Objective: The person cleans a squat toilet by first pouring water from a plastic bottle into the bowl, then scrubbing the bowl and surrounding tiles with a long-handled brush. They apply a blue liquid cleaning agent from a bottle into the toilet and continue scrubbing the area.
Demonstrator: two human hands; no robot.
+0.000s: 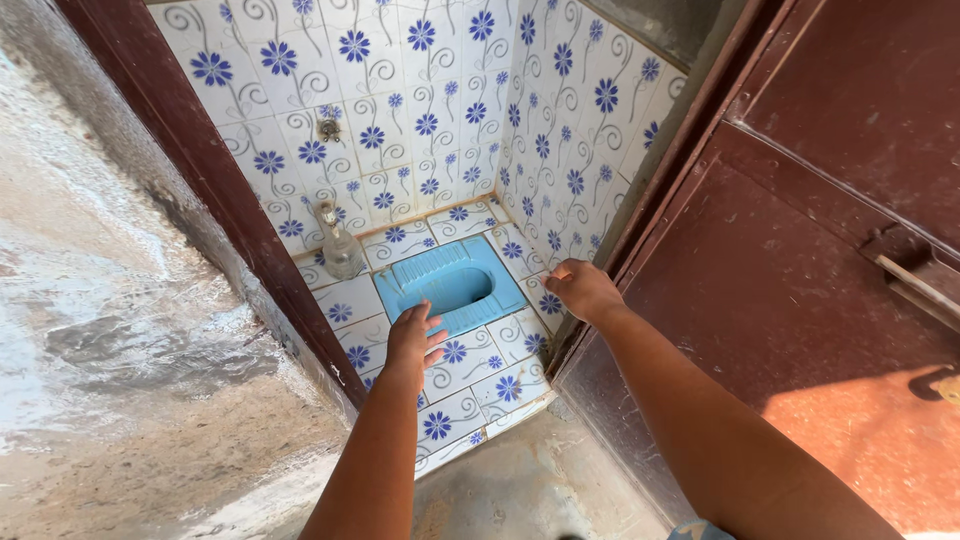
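The left hand (415, 338) is reaching out open and empty, fingers spread, just short of the blue squat toilet (452, 285), whose long axis is running away from it. The right hand (583, 290) is curling, holding nothing, by the door frame (650, 190).

No packages, labels, signs or screens in view

Door (800, 300): dark reddish-brown metal, panelled, dusty; stands open at the right of the doorway, its leading edge touched by the right hand.

Squat toilet pan (452, 283): light blue, rectangular with oval bowl; set flush in the floor tiles, beyond the left hand.
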